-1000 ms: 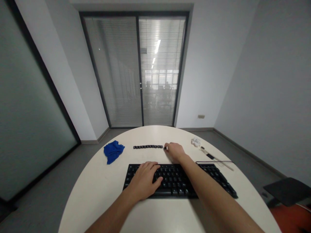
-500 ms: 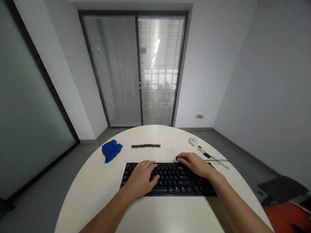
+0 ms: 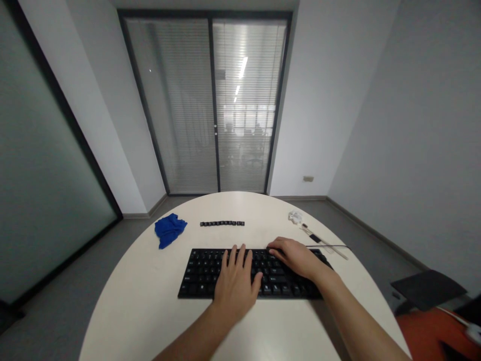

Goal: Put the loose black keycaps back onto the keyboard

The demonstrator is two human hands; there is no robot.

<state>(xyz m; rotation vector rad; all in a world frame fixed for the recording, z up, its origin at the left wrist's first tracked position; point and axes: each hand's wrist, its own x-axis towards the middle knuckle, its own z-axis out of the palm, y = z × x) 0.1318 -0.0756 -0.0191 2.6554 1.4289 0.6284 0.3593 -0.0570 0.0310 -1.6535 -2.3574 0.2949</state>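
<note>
The black keyboard (image 3: pixel 199 274) lies on the round, pale tabletop (image 3: pixel 139 301), its long sides running left to right. A broad band of the tabletop's surface runs from its left end to the tabletop's left edge, and a narrower one from its right end to the right edge.

The left hand (image 3: pixel 236 286) lies palm down across the middle of the keyboard, fingers spread wide and fingertips reaching to its far edge. The thumb stands out to the right, over the keys. The right hand (image 3: pixel 295 254) is over the right part of the keyboard, fingers held narrow, with the tips drawn together at the far edge. Whether a small piece is pinched there I cannot tell, as the fingers hide it; it may be a dark keycap. The right forearm crosses the keyboard's right end.

A row of small black keycaps (image 3: pixel 222 223) stretches left to right beyond the keyboard, with a strip of pale surface between. To its left, a crumpled blue cloth (image 3: pixel 170 230) sits near the tabletop's far left edge. Near the far right edge are a white crumpled wad (image 3: pixel 295 217) and, beside it, slim light sticks (image 3: pixel 330 246) slanting along the rim. A thin dark cable (image 3: pixel 341 245) crosses the sticks.
</note>
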